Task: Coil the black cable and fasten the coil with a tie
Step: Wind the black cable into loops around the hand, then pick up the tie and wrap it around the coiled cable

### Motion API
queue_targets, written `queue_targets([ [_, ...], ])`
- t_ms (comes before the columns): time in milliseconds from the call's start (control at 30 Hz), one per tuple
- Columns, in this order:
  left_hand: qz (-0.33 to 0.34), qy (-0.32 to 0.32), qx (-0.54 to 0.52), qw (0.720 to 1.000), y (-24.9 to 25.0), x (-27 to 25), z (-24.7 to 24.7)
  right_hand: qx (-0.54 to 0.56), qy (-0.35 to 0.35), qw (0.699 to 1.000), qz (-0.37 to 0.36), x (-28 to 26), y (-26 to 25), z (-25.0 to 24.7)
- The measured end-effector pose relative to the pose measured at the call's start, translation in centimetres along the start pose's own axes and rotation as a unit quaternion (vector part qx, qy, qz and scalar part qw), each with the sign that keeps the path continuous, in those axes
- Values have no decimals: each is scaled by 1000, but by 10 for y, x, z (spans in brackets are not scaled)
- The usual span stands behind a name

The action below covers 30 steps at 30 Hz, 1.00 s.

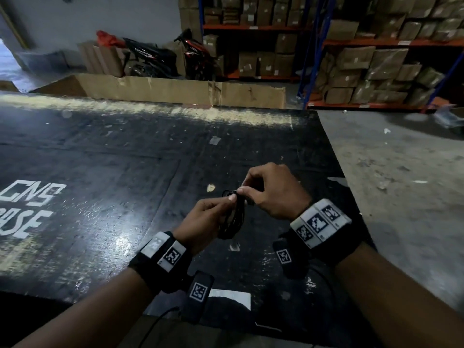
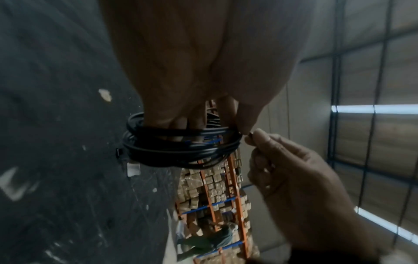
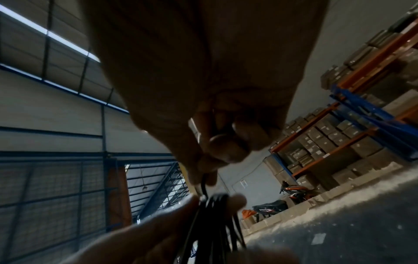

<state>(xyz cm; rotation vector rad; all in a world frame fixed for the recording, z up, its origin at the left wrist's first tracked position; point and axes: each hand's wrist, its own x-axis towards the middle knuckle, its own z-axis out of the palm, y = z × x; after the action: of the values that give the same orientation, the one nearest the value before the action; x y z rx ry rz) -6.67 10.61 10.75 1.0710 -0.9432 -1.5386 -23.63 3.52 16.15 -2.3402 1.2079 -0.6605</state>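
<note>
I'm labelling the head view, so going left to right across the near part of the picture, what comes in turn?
White lettering on the table → left hand → coiled black cable → right hand → grey concrete floor.

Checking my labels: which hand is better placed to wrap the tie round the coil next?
Probably the right hand: it pinches a thin black strand at the top of the coil, while the left hand grips the coil, keeping it steady.
</note>
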Motion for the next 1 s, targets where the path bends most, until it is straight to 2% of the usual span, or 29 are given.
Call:
queue_targets([
  [133, -6, 26, -32, 999, -3, 9, 1, 53, 132, 990, 0, -22, 2, 24],
  [267, -14, 27, -86, 996, -1, 16, 5, 115, 252, 961, -11, -38, 9, 47],
  [433, -13, 25, -145, 989, -4, 21, 12, 102, 316, 942, -48, -46, 11, 59],
  [500, 0, 19, -155, 988, -3, 19, 16, 44, 311, 947, -72, -48, 14, 62],
  [600, 14, 5, -167, 986, -2, 21, 17, -70, 266, 956, -106, -55, 16, 67],
  [700, 29, 13, -122, 992, -3, 25, 11, -106, 219, 965, -99, -63, 16, 69],
  [800, 44, 19, -54, 997, -4, 28, 3, -21, 226, 971, -77, -64, 17, 58],
  [900, 41, -28, 43, 998, -4, 27, -10, 79, 217, 971, -61, -56, 24, 39],
  [933, 35, -55, 76, 995, -3, 26, -12, 100, 185, 975, -70, -54, 25, 32],
  [1000, 24, -111, 118, 987, -4, 23, -12, 125, 74, 984, -101, -52, 28, 22],
])
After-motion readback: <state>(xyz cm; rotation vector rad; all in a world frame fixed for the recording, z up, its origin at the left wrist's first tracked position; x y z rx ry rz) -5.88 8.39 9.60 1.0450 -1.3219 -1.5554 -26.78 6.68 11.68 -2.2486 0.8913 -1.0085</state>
